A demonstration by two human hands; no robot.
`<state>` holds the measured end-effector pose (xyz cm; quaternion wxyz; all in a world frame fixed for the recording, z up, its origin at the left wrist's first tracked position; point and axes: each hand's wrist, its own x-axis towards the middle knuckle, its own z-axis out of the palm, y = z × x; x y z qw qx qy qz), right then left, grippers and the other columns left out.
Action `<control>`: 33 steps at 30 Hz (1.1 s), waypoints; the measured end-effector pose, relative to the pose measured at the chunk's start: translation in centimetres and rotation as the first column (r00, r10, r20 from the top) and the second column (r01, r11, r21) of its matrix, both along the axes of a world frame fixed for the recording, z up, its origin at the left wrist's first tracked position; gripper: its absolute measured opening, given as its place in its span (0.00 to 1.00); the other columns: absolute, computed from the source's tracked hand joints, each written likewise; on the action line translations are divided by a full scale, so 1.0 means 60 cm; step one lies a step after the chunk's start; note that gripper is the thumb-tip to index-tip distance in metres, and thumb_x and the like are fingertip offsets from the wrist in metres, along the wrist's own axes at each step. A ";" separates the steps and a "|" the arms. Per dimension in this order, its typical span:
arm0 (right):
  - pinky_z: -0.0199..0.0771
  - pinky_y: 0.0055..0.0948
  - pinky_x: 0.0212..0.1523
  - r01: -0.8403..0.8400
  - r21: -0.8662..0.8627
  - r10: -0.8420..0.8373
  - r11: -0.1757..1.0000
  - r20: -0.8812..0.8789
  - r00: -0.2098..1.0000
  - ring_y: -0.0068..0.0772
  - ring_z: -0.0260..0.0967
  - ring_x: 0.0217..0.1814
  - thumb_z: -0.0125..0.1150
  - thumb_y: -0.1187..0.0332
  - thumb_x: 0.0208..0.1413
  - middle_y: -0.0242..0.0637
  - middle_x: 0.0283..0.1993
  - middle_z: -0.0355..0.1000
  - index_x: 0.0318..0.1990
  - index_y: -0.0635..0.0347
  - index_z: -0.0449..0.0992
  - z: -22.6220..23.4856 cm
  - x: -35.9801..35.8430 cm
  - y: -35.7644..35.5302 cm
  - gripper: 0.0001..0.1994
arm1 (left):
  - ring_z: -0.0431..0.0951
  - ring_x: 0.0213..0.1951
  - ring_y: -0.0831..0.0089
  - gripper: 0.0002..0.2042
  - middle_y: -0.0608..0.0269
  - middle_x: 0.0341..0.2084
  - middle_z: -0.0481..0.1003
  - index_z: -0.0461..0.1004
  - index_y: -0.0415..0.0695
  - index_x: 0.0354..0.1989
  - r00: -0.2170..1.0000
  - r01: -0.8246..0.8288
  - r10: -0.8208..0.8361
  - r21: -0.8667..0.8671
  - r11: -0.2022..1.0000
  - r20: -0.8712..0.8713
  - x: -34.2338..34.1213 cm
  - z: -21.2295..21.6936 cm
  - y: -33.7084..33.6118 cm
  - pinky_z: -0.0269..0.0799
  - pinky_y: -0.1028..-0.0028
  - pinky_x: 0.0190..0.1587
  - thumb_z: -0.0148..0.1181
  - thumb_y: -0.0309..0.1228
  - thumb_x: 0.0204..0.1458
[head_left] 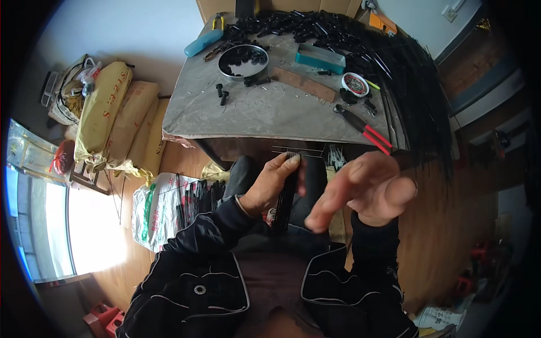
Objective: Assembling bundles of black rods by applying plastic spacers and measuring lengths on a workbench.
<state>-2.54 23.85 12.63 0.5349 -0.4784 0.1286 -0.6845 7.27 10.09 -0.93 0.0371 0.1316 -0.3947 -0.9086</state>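
Note:
My left hand (270, 183) is above my lap, its thumb and fingers closed round a bundle of thin black rods (285, 205). The bundle hangs down between my knees. A few thin, light wires (307, 153) stick out crosswise just beyond these fingers. My right hand (366, 188) is raised to the right of the bundle and nearer the camera, with fingers apart and nothing visible in them. Just past it, red-handled pliers (363, 128) lie on the table's front right part.
On the grey table (225, 121) are a round metal bowl (243, 62) of black parts, a teal tin (320, 58), a wooden strip (304, 84), a small dish (355, 84) and a black heap (315, 28). Long black strands (420, 84) overhang its right edge. Sacks (104, 115) stand left.

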 end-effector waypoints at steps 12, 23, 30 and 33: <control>0.76 0.27 0.43 0.472 0.680 -0.297 0.561 -0.367 0.881 0.27 0.74 0.40 0.61 0.74 0.55 0.36 0.39 0.74 0.48 0.65 0.71 -0.245 -0.022 0.026 0.14 | 0.66 0.58 0.75 0.19 0.60 0.61 0.65 0.65 0.38 0.60 0.996 0.052 -0.069 -0.242 0.969 -0.061 0.037 0.021 -0.027 0.63 0.75 0.57 0.49 0.23 0.59; 0.76 0.32 0.46 0.341 0.698 -0.462 0.630 -0.017 0.887 0.38 0.75 0.46 0.50 0.69 0.62 0.47 0.44 0.74 0.52 0.70 0.68 -0.246 0.091 -0.031 0.15 | 0.64 0.30 0.81 0.30 0.68 0.39 0.71 0.54 0.47 0.69 0.829 0.555 -0.540 -0.095 0.827 0.145 0.037 0.079 -0.096 0.62 0.82 0.30 0.52 0.27 0.56; 0.71 0.55 0.56 0.115 0.730 -0.438 0.674 0.270 0.857 0.56 0.69 0.56 0.46 0.75 0.61 0.54 0.53 0.69 0.54 0.68 0.66 -0.261 0.063 -0.034 0.14 | 0.79 0.43 0.64 0.28 0.48 0.47 0.74 0.62 0.37 0.61 0.871 0.472 -0.467 -0.521 0.711 0.152 -0.128 0.122 -0.321 0.78 0.69 0.44 0.53 0.45 0.60; 0.70 0.59 0.56 0.113 0.756 -0.456 0.645 0.262 0.851 0.60 0.68 0.57 0.44 0.75 0.61 0.56 0.54 0.69 0.53 0.68 0.66 -0.265 0.052 -0.046 0.14 | 0.79 0.32 0.73 0.20 0.56 0.38 0.76 0.69 0.35 0.54 0.975 0.221 -0.141 -0.750 0.623 0.171 -0.247 0.175 -0.404 0.77 0.77 0.33 0.52 0.39 0.61</control>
